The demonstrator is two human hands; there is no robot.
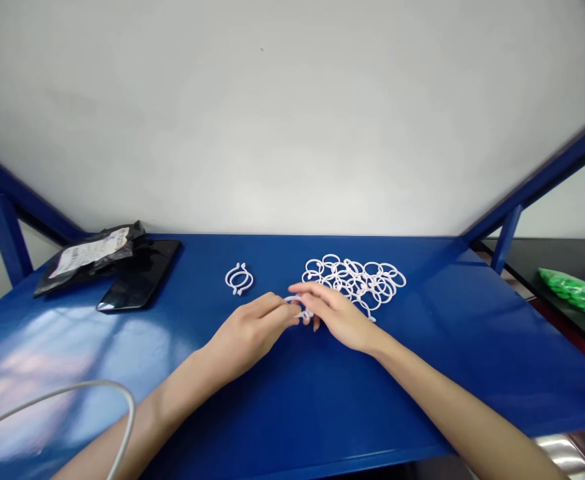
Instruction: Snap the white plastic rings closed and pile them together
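Note:
Near the middle of the blue table, my left hand is closed in a pinch on a thin white plastic ring. My right hand meets it from the other side, its thumb and fingers closed on the same ring. Fingers cover most of this ring, so whether a second one is with it I cannot tell. Just beyond my right hand lies a loose pile of white rings, partly hidden by that hand. Two overlapping white rings with small knobbed ends lie beyond my left hand.
A black plastic parcel with a white label and a dark phone lie at the table's left. A pale cable crosses the lower left over my forearm. Blue frame bars flank the table; a green bag sits beyond at right.

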